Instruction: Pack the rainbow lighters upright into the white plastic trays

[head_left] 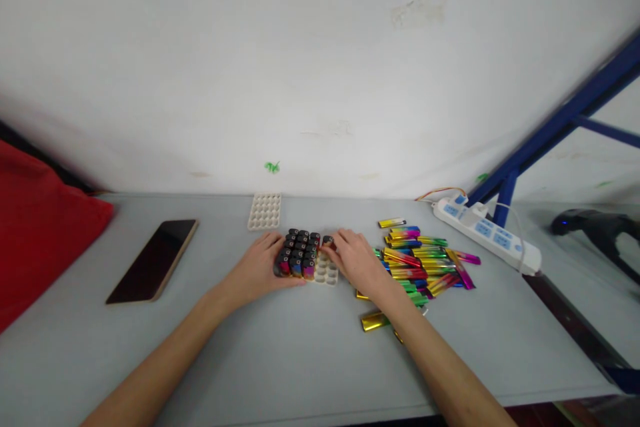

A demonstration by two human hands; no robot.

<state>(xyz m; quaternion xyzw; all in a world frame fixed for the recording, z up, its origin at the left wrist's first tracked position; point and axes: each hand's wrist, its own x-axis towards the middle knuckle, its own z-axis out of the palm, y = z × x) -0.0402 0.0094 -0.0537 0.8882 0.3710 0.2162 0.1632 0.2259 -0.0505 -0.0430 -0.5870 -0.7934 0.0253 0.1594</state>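
Observation:
Several metallic-coloured lighters (300, 255) with black tops stand upright in rows in a white tray (326, 272) with round pockets. My left hand (260, 260) is wrapped round the left side of this block, fingers behind and thumb along the front. At the tray's back right, my right hand (354, 259) pinches one lighter (327, 241) by its black top; whether it is seated in a pocket is hidden by the fingers. The pockets at the tray's front right show bare. Beside my right wrist lies a loose pile of shiny, many-coloured lighters (420, 260).
A second pocketed tray (265, 211) lies by the wall. To the left are a dark-screened phone or tablet (153, 260) and a red cloth (45, 227). A white power strip (487, 233), a blue metal frame (550, 127) and a black device (595, 227) are at the right.

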